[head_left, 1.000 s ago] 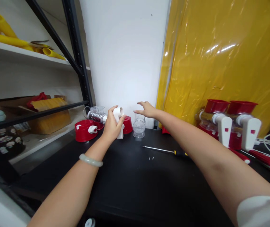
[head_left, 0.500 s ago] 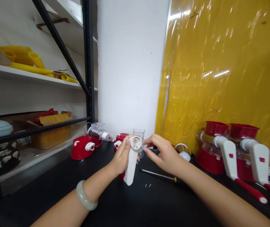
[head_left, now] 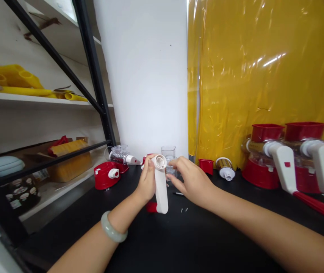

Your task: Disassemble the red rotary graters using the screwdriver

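My left hand (head_left: 147, 180) is closed around the upper part of a white crank handle (head_left: 162, 193), whose round hollow socket faces me. The handle's red grip (head_left: 151, 207) points away at the lower end. My right hand (head_left: 191, 178) hovers just right of the socket, thumb and index finger apart, with nothing visible between them. Whether a fingertip touches the socket's edge I cannot tell. Behind the hands stands a clear plastic container (head_left: 168, 151), partly hidden. Two small screws (head_left: 184, 210) lie on the black table, and a screwdriver (head_left: 178, 193) is mostly covered by my right hand.
Two assembled red-and-white rotary graters (head_left: 266, 159) stand at the right. A grater drum (head_left: 225, 168) and a red hopper (head_left: 206, 166) sit by the yellow curtain (head_left: 235, 76). Back left are a red base (head_left: 106, 176) and another drum (head_left: 119, 157). A shelf rack (head_left: 96, 76) borders the left.
The view has swung, shifting the surroundings. My left hand still holds the crank handle, now tilted the other way with its red grip showing. My right hand stays beside the socket, fingers slightly moved.
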Demonstrator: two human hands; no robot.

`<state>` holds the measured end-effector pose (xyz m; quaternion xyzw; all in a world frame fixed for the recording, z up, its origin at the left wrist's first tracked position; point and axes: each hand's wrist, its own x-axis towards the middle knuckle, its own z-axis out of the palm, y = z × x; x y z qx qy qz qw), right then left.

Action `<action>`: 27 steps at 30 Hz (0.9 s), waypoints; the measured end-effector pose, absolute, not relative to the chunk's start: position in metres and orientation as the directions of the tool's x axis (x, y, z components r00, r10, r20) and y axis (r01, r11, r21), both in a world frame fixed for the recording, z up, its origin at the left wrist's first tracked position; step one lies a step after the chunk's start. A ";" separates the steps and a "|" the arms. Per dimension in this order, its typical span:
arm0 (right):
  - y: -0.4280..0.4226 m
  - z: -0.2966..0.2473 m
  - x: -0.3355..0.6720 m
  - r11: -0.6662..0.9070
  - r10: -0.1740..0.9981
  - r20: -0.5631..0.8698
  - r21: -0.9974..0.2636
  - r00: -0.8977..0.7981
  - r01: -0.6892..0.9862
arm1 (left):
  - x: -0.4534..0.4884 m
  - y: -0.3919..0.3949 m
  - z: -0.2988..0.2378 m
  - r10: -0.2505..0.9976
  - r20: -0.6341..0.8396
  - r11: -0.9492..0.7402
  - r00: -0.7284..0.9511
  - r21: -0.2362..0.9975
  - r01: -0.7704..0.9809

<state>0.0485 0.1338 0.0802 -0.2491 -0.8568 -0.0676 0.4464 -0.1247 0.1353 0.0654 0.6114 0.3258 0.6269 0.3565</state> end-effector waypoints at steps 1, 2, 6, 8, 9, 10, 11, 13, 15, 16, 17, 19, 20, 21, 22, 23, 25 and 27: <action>0.133 0.082 0.049 0.872 0.335 0.801 -0.063 -0.497 0.486 | -0.125 0.134 0.065 0.854 0.519 -0.517 0.035 0.855 -0.050; 0.132 0.083 0.050 0.868 0.316 0.797 -0.025 -0.514 0.495 | -0.125 0.134 0.064 0.857 0.512 -0.510 0.065 0.859 -0.043; 0.128 0.085 0.050 0.849 0.304 0.776 0.043 -0.552 0.527 | -0.126 0.136 0.058 0.793 0.595 -0.605 0.135 0.795 0.051; 0.126 0.086 0.049 0.850 0.354 0.755 -0.013 -0.552 0.527 | -0.128 0.138 0.056 0.732 0.663 -0.680 0.156 0.724 0.116; 0.125 0.086 0.049 0.847 0.405 0.733 -0.077 -0.546 0.526 | -0.129 0.138 0.056 0.697 0.697 -0.717 0.168 0.681 0.150; 0.125 0.085 0.049 0.841 0.465 0.706 -0.164 -0.534 0.515 | -0.131 0.139 0.055 0.656 0.733 -0.754 0.179 0.629 0.188; 0.125 0.084 0.049 0.831 0.521 0.678 -0.264 -0.519 0.490 | -0.132 0.139 0.055 0.605 0.774 -0.793 0.187 0.563 0.232; 0.128 0.081 0.047 0.802 0.597 0.635 -0.458 -0.490 0.382 | -0.137 0.140 0.055 0.465 0.861 -0.863 0.207 0.388 0.323; 0.133 0.076 0.044 0.749 0.642 0.593 -0.620 -0.486 0.234 | -0.141 0.141 0.056 0.313 0.920 -0.893 0.235 0.201 0.402; 0.136 0.073 0.042 0.711 0.660 0.567 -0.683 -0.494 0.166 | -0.143 0.142 0.057 0.253 0.934 -0.894 0.254 0.125 0.430; 0.138 0.070 0.040 0.671 0.672 0.540 -0.734 -0.507 0.108 | -0.145 0.143 0.058 0.208 0.938 -0.892 0.277 0.065 0.448; 0.139 0.065 0.036 0.611 0.685 0.509 -0.791 -0.521 0.031 | -0.145 0.143 0.060 0.143 0.935 -0.890 0.323 -0.021 0.455; 0.138 0.063 0.034 0.604 0.686 0.512 -0.797 -0.517 0.012 | -0.144 0.143 0.060 0.120 0.932 -0.891 0.343 -0.051 0.451; 0.136 0.062 0.033 0.609 0.685 0.523 -0.793 -0.508 0.006 | -0.143 0.143 0.061 0.102 0.928 -0.892 0.357 -0.074 0.446; 0.133 0.062 0.032 0.620 0.681 0.535 -0.784 -0.500 0.007 | -0.141 0.143 0.061 0.087 0.927 -0.893 0.364 -0.090 0.442; 0.131 0.062 0.031 0.633 0.677 0.547 -0.774 -0.492 0.012 | -0.139 0.142 0.061 0.076 0.927 -0.893 0.366 -0.100 0.438; 0.125 0.062 0.031 0.653 0.673 0.565 -0.757 -0.478 0.026 | -0.137 0.142 0.060 0.063 0.930 -0.897 0.362 -0.107 0.430; 0.122 0.061 0.031 0.657 0.681 0.565 -0.752 -0.466 0.046 | -0.137 0.143 0.058 0.048 0.930 -0.904 0.363 -0.114 0.412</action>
